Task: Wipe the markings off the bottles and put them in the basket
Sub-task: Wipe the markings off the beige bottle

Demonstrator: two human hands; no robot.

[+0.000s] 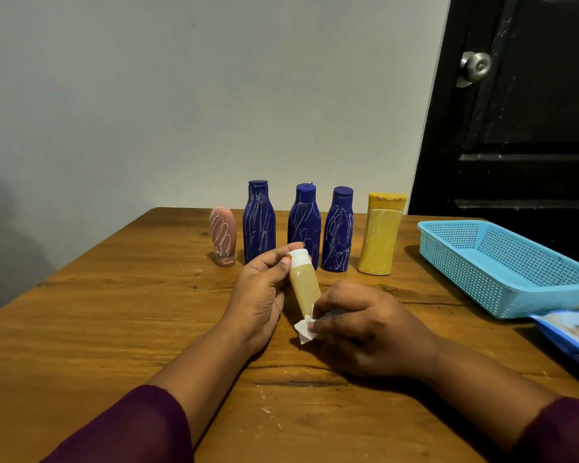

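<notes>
My left hand (264, 289) pinches the white cap of a small tan bottle (304, 285), which is tilted above the wooden table (114, 329). My right hand (361, 325) grips a white wipe (304, 330) against the bottle's lower end. Behind them stand a pink bottle (223, 237), three blue bottles (259, 225) (304, 222) (338, 232) and a yellow bottle (381, 235), all scribbled with white markings. The blue mesh basket (502, 262) sits at the right with nothing in it.
A blue wipes packet (572, 335) lies at the table's right edge, next to the basket. A grey wall stands behind the table, and a black door (522, 111) with a metal knob is at the back right.
</notes>
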